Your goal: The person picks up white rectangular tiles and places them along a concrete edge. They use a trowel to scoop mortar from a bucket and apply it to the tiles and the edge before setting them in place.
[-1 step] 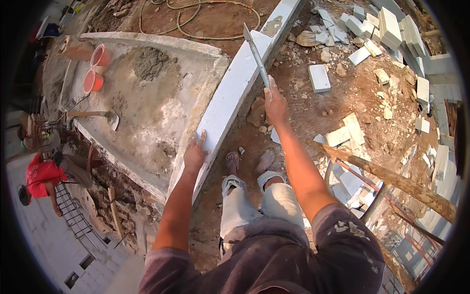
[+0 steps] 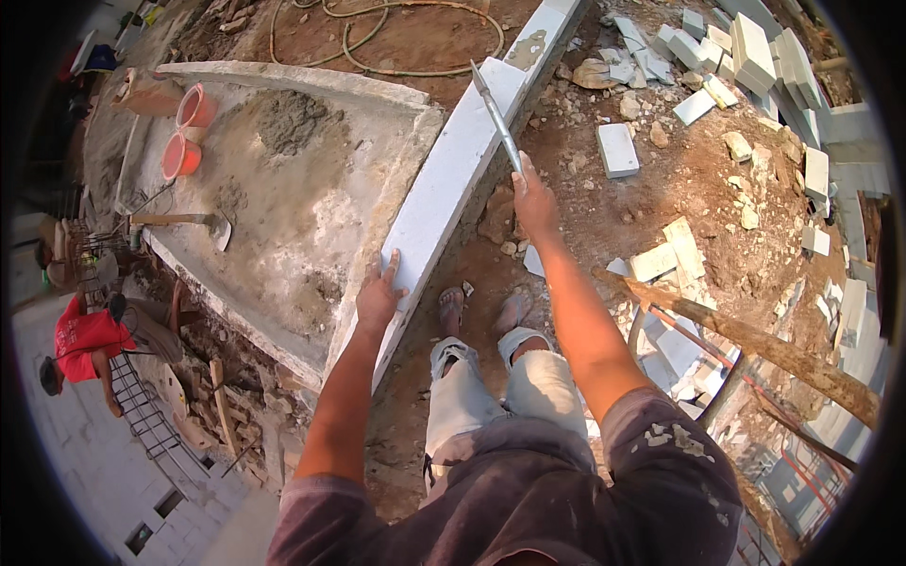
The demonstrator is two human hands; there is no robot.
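My left hand (image 2: 380,294) lies on the near part of a long pale lightweight block (image 2: 444,193), with its fingers spread. The block sits on top of a low wall that runs away toward the far right. In my right hand (image 2: 535,201) is a long grey metal-handled tool (image 2: 496,117), gripped near the handle's lower end. Its narrow, pointed-looking head reaches over the block's far end; the exact shape of the head is hard to make out. Beyond that end, a patch of grey mortar (image 2: 526,49) covers the wall's top.
At left, a concrete mixing trough (image 2: 311,212) holds a mortar heap (image 2: 288,123), two orange buckets (image 2: 181,157) and a hoe (image 2: 219,229). A person in red (image 2: 87,341) bends over a rebar cage (image 2: 156,415). Loose blocks (image 2: 617,151), rubble and a wooden pole (image 2: 755,344) lie right.
The tool's head has dipped and turned slightly in my right hand. My left hand stays on the block, and the view has shifted a little.
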